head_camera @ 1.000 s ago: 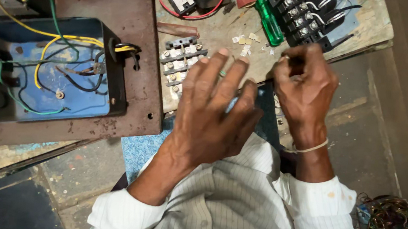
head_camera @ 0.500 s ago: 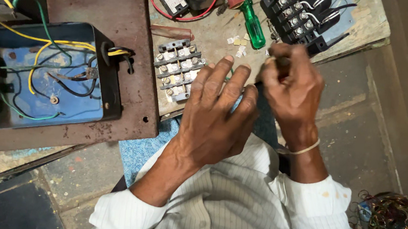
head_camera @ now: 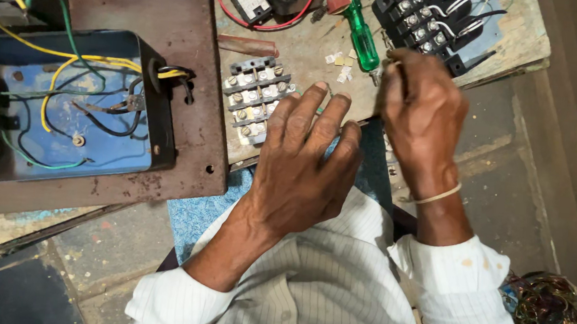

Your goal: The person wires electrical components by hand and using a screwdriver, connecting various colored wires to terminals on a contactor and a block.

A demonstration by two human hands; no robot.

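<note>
My left hand (head_camera: 302,166) lies spread and empty beside the grey terminal block (head_camera: 254,96) to steady it, while my right hand (head_camera: 421,114) curls shut below the green screwdriver (head_camera: 363,36), its contents hidden.

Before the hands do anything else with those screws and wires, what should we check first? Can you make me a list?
1. Left hand free to move: ok, its fingers are spread and lie flat, and nothing shows in them.
2. What the right hand pinches: cannot tell, its fingers are curled shut and hide it.
3. Green screwdriver within reach: ok, it lies on the board just above the right hand.
4. Grey terminal block close by: ok, it sits beside the left fingertips.
5. Small white bits safe from being knocked: not ok, they lie loose near the screwdriver tip.
6. Wires in the blue box tidy: not ok, yellow and green ones loop loose.
</note>
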